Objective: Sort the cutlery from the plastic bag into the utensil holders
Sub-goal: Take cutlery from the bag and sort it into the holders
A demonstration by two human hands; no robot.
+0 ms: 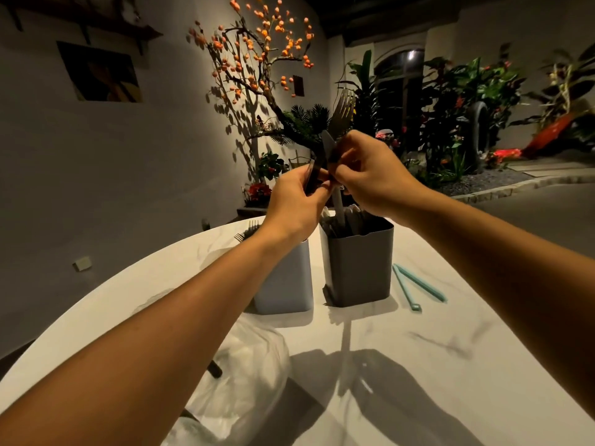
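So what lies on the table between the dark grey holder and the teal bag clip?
Nothing: in the head view, the white marbled tabletop is bare between the dark grey rectangular plastic holder and the open teal plastic bag clip.

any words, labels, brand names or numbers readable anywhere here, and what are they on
None can be read.
Pale utensil holder and dark utensil holder: plain sides, no label showing.
Plastic bag: clear, no print visible.
Teal bag clip: no marking visible.
Picture on the wall: shapes only, too dark to show any lettering.
Small plate on the wall: too small to read.
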